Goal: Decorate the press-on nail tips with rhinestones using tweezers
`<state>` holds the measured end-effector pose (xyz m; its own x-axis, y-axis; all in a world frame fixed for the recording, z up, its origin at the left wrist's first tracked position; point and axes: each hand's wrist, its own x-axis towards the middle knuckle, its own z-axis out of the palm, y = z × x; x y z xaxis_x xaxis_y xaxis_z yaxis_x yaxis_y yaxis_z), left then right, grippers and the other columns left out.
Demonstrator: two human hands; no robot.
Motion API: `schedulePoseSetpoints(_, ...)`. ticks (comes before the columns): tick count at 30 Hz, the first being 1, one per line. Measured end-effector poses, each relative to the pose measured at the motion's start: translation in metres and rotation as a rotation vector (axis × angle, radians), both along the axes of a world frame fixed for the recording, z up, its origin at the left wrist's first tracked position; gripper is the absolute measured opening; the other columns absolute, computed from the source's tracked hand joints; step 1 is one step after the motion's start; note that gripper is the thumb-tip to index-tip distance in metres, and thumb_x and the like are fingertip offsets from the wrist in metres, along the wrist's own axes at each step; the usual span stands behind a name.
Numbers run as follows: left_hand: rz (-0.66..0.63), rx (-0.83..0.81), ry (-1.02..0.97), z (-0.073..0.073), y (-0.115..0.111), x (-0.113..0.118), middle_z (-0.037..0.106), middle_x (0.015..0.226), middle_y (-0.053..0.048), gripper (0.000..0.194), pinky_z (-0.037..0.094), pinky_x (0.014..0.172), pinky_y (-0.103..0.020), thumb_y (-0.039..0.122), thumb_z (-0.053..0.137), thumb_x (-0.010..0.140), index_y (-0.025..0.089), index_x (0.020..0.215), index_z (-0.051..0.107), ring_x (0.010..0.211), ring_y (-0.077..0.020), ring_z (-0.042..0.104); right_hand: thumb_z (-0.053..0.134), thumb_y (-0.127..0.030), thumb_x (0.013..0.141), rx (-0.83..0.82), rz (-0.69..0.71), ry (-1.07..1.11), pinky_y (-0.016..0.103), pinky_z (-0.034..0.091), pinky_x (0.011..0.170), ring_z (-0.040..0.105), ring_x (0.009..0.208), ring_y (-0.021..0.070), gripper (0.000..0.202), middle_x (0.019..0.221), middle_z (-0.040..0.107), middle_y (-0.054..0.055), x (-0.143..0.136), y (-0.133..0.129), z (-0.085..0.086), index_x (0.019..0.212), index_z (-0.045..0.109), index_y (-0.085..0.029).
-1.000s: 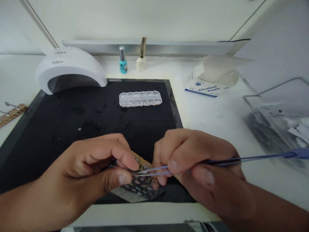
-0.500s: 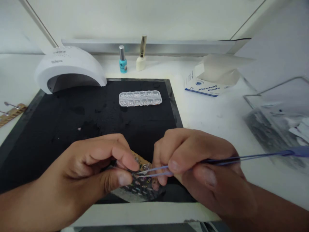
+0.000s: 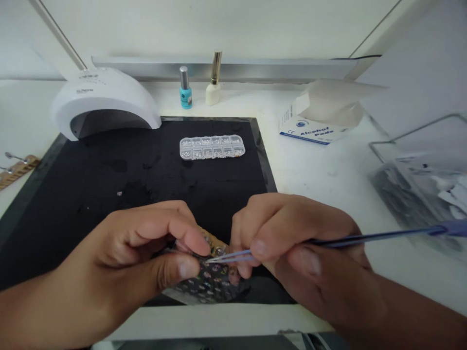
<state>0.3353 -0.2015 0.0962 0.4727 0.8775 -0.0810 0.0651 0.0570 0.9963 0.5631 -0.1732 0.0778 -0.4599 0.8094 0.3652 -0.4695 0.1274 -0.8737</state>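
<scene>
Purple-blue tweezers (image 3: 341,241) lie in the closed fingers of my right hand (image 3: 302,248). Their prongs have come close together, with the tips at the edge of a sticker sheet (image 3: 213,284). That sheet looks see-through and carries many small coloured motifs over a dark ground. My left hand (image 3: 146,262) pinches its upper left edge between thumb and forefinger, right beside the tips. Whether a sticker sits between the tips is too small to tell. Behind the sheet, a tan strip (image 3: 215,243) with a shiny round piece shows between my hands, partly covered.
A clear compartment case (image 3: 212,148) of tiny gems lies on the black mat (image 3: 164,170). Behind are a white nail lamp (image 3: 109,99), a turquoise polish bottle (image 3: 186,95) and a cream one (image 3: 212,92). An alcohol pads box (image 3: 310,129) and a clear bin (image 3: 394,187) stand right.
The tweezer prongs have squeezed closer together, and their tips have shifted slightly left toward my left thumb. My left hand keeps its pinch nearly unchanged.
</scene>
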Motion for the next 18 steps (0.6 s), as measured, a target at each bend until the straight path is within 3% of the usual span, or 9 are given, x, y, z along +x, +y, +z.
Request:
schedulePoseSetpoints(4,-0.001,-0.103,-0.064,-0.0013,-0.0017,0.0,0.068,0.089,0.003,0.007,0.054,0.072,-0.011,0.031,0.07,0.098,0.033,0.101,0.076,0.082,-0.0084,0.067,0.059,-0.025,0.099,0.006,0.008,-0.001,0.025,0.056,0.058,0.066,0.066,0.0125,0.02,0.079,0.064,0.003,-0.0001,-0.0001,-0.0023,0.097,0.077,-0.016)
schedulePoseSetpoints(10,-0.028,-0.282,-0.197,-0.0018,-0.0033,0.0012,0.074,0.091,0.003,0.012,0.058,0.08,-0.013,0.033,0.067,0.1,0.037,0.107,0.077,0.09,-0.01,0.073,0.057,-0.022,0.1,0.025,0.006,0.007,0.025,0.053,0.056,0.066,0.063,0.0125,0.021,0.074,0.063,0.002,-0.0029,0.0015,-0.0015,0.093,0.075,-0.015)
schedulePoseSetpoints(18,0.112,-0.158,-0.043,-0.0008,-0.0006,0.0049,0.075,0.079,0.002,0.01,0.057,0.061,-0.014,0.029,0.071,0.096,0.034,0.1,0.079,0.069,-0.01,0.067,0.058,-0.022,0.099,0.014,-0.003,-0.022,0.028,0.053,0.058,0.067,0.062,0.0139,0.022,0.072,0.066,0.003,-0.0031,0.0017,0.0003,0.089,0.077,-0.016)
